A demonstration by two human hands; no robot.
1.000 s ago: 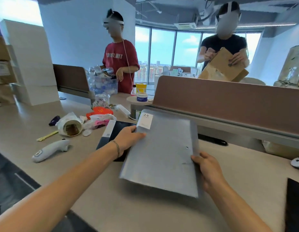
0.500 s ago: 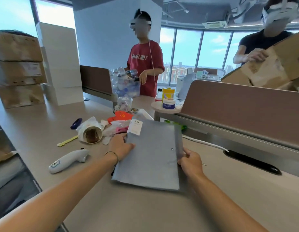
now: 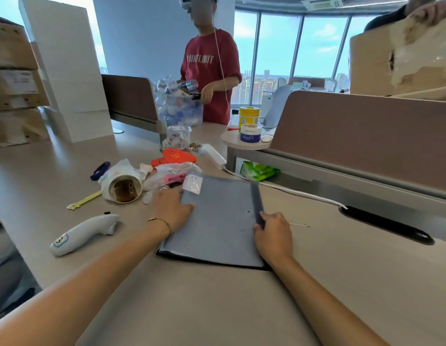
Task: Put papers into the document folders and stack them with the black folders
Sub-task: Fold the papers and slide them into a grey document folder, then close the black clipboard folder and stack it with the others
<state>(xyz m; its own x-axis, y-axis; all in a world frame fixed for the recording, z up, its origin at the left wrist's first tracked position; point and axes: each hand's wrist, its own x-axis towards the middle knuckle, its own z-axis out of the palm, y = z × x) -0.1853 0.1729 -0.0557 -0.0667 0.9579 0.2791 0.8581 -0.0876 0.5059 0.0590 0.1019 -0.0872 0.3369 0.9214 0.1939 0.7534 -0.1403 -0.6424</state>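
Note:
A grey document folder (image 3: 219, 221) with a small white label at its far left corner lies flat on the desk (image 3: 341, 270). Under it a black folder (image 3: 212, 261) shows only as a thin dark edge along the near side. My left hand (image 3: 170, 208) rests on the grey folder's left edge, fingers laid over the cover. My right hand (image 3: 272, 233) grips the folder's dark spine on the right side. No loose papers are visible.
Left of the folder lie a white handheld controller (image 3: 84, 233), a tipped paper cup in a plastic bag (image 3: 123, 186), a yellow stick, an orange carton and pink wrappers. A brown divider (image 3: 366, 136) and a white cable (image 3: 299, 193) run behind. Two people stand beyond the desk.
The grey folder, held tilted above the desk a second ago, has come down and to the left onto the black folder. Both hands stayed on its edges.

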